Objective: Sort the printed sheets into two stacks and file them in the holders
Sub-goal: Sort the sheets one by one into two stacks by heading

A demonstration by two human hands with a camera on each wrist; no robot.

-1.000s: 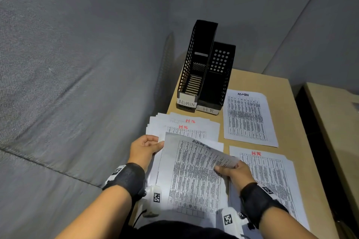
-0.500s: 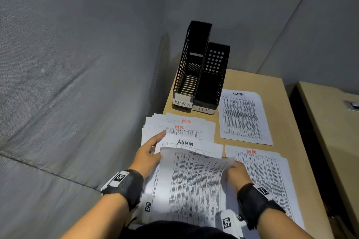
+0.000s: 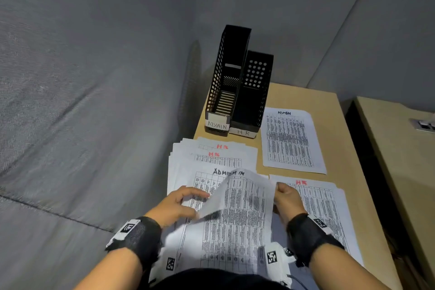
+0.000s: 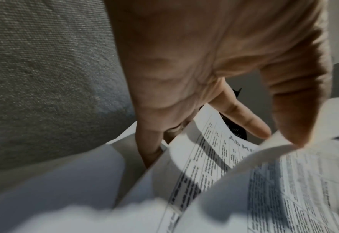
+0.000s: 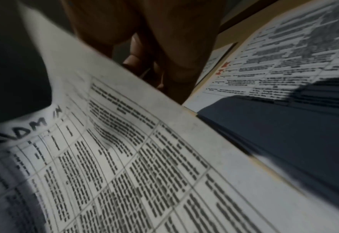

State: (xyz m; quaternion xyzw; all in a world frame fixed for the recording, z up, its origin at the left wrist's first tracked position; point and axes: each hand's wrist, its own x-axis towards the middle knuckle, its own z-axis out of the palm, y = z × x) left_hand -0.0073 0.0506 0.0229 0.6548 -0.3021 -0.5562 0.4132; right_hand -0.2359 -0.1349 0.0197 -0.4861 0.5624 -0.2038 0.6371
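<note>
My right hand (image 3: 281, 193) pinches the right edge of a printed sheet marked ADMIN (image 3: 237, 219), lifted and curling off the mixed pile (image 3: 211, 160). My left hand (image 3: 195, 199) lies on the pile with straight fingers, on another ADMIN sheet, its thumb (image 4: 296, 135) against the lifted sheet's curled left edge (image 4: 274, 151). In the right wrist view the right hand's fingers (image 5: 176, 66) curl behind the ADMIN sheet (image 5: 144, 157). A sorted ADMIN stack (image 3: 292, 141) lies at the far right, an HR stack (image 3: 324, 207) nearer. Two black holders, labelled ADMIN (image 3: 224, 82) and HR (image 3: 255, 96), stand at the back.
The wooden table (image 3: 339, 148) is narrow, with grey fabric partitions (image 3: 94, 101) close on the left and behind. A dark gap and a second table (image 3: 400, 160) lie to the right. The pile overhangs the table's left edge.
The lifted ADMIN sheet has curled upward and shifted right in my right hand. My left hand has let go of its left edge and now rests on the sheet beneath.
</note>
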